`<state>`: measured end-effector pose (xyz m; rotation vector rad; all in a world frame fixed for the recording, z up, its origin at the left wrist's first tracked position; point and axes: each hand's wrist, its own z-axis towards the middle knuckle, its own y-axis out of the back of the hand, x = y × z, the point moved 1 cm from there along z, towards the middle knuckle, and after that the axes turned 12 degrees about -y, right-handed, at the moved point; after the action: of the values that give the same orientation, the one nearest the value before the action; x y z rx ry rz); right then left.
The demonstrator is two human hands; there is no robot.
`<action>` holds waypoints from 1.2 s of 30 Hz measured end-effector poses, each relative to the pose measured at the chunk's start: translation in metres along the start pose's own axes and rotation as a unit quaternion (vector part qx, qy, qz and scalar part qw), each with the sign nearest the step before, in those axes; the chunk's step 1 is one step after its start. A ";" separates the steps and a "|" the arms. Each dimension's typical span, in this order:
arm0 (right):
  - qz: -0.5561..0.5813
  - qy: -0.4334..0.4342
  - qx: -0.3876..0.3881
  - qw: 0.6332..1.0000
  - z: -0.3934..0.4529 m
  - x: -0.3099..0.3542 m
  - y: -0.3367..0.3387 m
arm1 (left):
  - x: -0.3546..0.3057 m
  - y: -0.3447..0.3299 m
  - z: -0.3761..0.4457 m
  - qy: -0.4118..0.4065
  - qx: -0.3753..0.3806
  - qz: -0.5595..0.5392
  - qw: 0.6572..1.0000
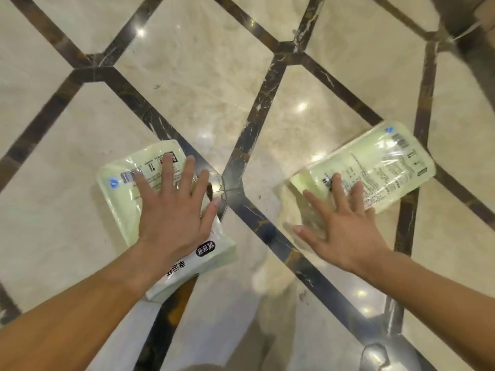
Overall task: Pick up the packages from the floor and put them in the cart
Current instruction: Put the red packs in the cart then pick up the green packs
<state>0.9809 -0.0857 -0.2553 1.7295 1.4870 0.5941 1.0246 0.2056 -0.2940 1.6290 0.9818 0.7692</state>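
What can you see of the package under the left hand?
The left package is a flat, pale green pack in glossy clear film, with a barcode, a blue round logo and small print at its far end and a white panel with dark lettering at the near end. It lies flat on the marble floor, across a dark inlay strip. The left hand lies on it, fingers spread.

- The floor (203, 84) is showing as polished cream marble, glossy and mirroring ceiling lights, with dark veined stone strips (270, 84) inlaid between the tiles.
- The left package (126, 199) is wearing clear, shiny plastic film, crinkling and catching highlights over pale green contents.
- The right package (380, 167) is looking equally glossy, its smooth plastic wrap carrying printed text.
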 end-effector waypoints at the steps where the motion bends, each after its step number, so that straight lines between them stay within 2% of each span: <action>1: -0.006 0.042 0.001 0.999 -0.011 0.007 -0.005 | -0.001 0.001 0.005 -0.007 0.008 0.002 1.000; 3: -0.016 0.150 -0.039 0.988 -0.033 0.016 -0.018 | -0.002 0.003 0.011 -0.026 0.008 0.002 1.000; 5: -0.027 0.251 -0.113 0.961 -0.038 0.014 -0.026 | -0.001 0.007 0.012 -0.046 -0.028 -0.029 0.998; 8: 0.081 0.323 -0.188 0.924 -0.021 0.009 -0.018 | 0.009 0.015 0.002 -0.017 -0.099 -0.088 0.991; 10: 0.200 0.280 -0.241 0.908 -0.005 0.014 -0.005 | 0.022 0.018 -0.009 0.038 -0.121 -0.079 0.989; 12: 0.312 0.152 -0.245 0.905 0.010 0.023 0.011 | 0.035 0.017 -0.019 0.117 -0.101 -0.102 0.983; 14: 0.356 0.013 -0.165 0.920 0.028 0.031 0.024 | 0.044 0.011 -0.029 0.215 -0.073 -0.194 0.954; 15: 0.360 -0.031 -0.103 0.927 0.036 0.036 0.029 | 0.047 0.005 -0.031 0.263 -0.064 -0.261 0.927; 18: 0.406 -0.047 0.046 0.911 0.049 0.048 0.037 | 0.049 -0.006 -0.032 0.341 -0.070 -0.429 0.834; 21: 0.439 -0.026 0.058 0.896 0.057 0.052 0.029 | 0.041 -0.003 -0.031 0.338 -0.118 -0.494 0.793; 23: 0.450 -0.030 0.051 0.891 0.057 0.055 0.026 | 0.034 0.000 -0.028 0.327 -0.144 -0.503 0.787; 29: 0.462 0.010 -0.011 0.887 0.049 0.066 0.013 | 0.027 0.005 -0.026 0.312 -0.210 -0.473 0.797; 33: 0.466 0.016 -0.025 0.884 0.045 0.067 0.018 | 0.026 0.019 -0.025 0.318 -0.200 -0.456 0.807; 36: 0.426 0.002 -0.019 0.904 0.034 0.061 0.034 | 0.025 0.043 -0.032 0.324 -0.167 -0.430 0.826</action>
<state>1.0399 -0.0362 -0.2568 2.3156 0.6359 1.0457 1.0185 0.2367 -0.2440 0.4604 1.7641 0.7836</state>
